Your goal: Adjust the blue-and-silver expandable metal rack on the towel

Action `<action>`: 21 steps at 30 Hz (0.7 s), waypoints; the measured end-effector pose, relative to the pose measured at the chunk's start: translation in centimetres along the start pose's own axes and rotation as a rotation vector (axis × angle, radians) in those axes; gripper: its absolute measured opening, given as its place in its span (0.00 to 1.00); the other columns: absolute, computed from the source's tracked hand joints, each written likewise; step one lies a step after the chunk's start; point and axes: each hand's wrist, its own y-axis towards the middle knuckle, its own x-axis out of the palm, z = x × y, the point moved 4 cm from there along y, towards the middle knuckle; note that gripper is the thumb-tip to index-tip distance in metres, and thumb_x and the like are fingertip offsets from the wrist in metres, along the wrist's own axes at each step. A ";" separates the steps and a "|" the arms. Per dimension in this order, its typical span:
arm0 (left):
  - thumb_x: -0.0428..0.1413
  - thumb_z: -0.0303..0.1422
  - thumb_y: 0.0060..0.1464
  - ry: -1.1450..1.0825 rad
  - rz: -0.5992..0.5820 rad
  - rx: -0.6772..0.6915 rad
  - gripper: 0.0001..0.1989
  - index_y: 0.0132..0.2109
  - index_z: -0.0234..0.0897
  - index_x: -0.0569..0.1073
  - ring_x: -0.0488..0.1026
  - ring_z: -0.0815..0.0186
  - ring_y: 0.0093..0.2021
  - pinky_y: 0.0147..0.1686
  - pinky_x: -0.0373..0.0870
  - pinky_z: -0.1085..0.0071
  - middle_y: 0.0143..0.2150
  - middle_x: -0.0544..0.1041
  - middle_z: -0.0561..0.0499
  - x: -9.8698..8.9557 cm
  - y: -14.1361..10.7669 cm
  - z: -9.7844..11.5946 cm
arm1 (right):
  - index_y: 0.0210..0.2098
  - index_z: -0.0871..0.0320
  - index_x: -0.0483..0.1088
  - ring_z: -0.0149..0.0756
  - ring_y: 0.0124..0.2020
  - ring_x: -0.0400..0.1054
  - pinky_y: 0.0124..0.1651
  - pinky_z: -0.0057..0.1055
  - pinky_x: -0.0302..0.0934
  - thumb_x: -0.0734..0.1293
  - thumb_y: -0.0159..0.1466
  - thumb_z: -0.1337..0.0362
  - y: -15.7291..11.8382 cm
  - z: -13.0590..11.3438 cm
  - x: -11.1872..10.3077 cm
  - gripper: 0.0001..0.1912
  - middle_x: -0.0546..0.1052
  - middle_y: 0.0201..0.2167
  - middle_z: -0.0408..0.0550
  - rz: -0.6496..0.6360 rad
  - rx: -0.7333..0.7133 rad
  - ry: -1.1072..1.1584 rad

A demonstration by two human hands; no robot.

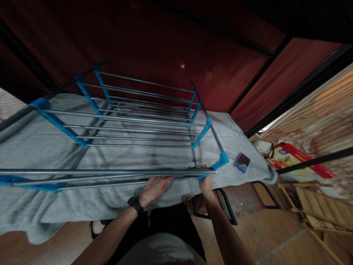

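A rack of grey metal tubes with blue plastic brackets (201,136), which looks like a shoe rack, lies over the grey cloth (165,156). Its nearest tier has several long tubes (110,172) running from the left edge to a blue end bracket (223,158). My left hand (156,187), with a black watch on its wrist, is closed around the lower tubes of this tier, its fingertips hidden beneath. At the right end, my right hand (205,181) grips the blue bracket where the tubes meet it; some fingers are behind the tubes.
To the right of the rack a phone (242,163) lies on the cloth. Beyond it are a red and yellow box (296,162) and a wooden folding chair (325,206). A dark red panel (165,48) rises behind the rack. Black metal legs (227,206) stand below the cloth's edge.
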 end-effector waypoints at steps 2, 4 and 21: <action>0.42 0.33 0.67 -0.011 -0.004 -0.009 0.21 0.62 0.45 0.69 0.74 0.56 0.54 0.53 0.66 0.61 0.57 0.76 0.47 0.0 0.0 0.0 | 0.30 0.50 0.69 0.41 0.37 0.74 0.40 0.41 0.71 0.62 0.59 0.48 0.1 0.0 0.0 0.14 0.78 0.29 0.45 -0.004 -0.002 -0.005; 0.42 0.33 0.67 -0.012 -0.012 -0.025 0.21 0.62 0.46 0.68 0.74 0.56 0.54 0.52 0.67 0.61 0.57 0.76 0.47 0.1 -0.1 0.0 | 0.30 0.50 0.69 0.40 0.37 0.74 0.41 0.40 0.71 0.62 0.58 0.48 0.2 0.1 -0.1 0.14 0.78 0.29 0.44 -0.002 -0.004 -0.012; 0.42 0.34 0.67 -0.003 -0.024 -0.009 0.21 0.62 0.46 0.68 0.74 0.57 0.54 0.52 0.67 0.60 0.57 0.76 0.48 0.1 0.0 -0.1 | 0.28 0.54 0.69 0.39 0.32 0.72 0.40 0.39 0.71 0.64 0.57 0.43 0.0 0.0 0.3 0.20 0.76 0.23 0.44 -0.035 0.015 -0.050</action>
